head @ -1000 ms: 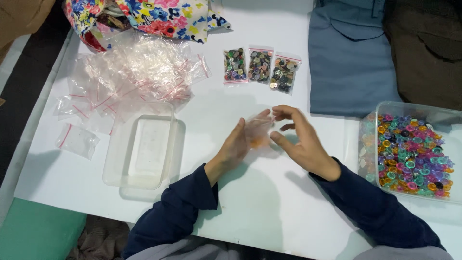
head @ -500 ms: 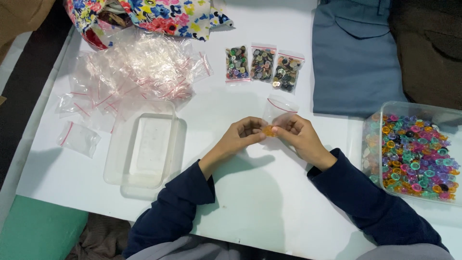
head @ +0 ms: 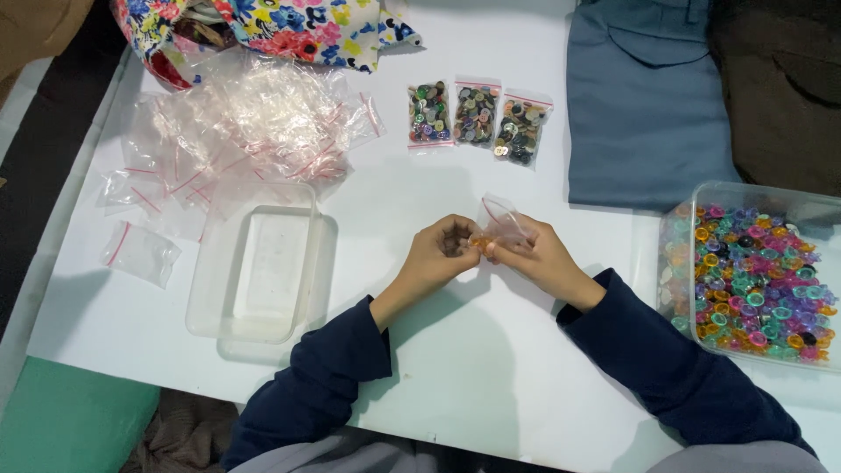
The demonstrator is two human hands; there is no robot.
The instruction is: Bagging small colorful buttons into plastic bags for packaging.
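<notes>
My left hand (head: 442,250) and my right hand (head: 534,256) meet at the middle of the white table (head: 491,368). Together they pinch a small clear zip bag (head: 501,219) that stands up between the fingertips. An orange button (head: 477,243) shows at the bag's mouth, between the two thumbs. My left hand is cupped, with dark buttons in its palm. Three filled button bags (head: 476,116) lie in a row just beyond my hands.
An empty clear plastic tub (head: 263,263) sits to the left. A heap of empty zip bags (head: 254,114) lies behind it, one loose bag (head: 140,252) at the left edge. A tub of colourful buttons (head: 753,276) stands at the right. Blue cloth (head: 648,96) and floral fabric (head: 289,22) lie at the back.
My hands have drawn together and curled around the bag, which now stands upright between the fingertips. An orange button has come to the bag's mouth.
</notes>
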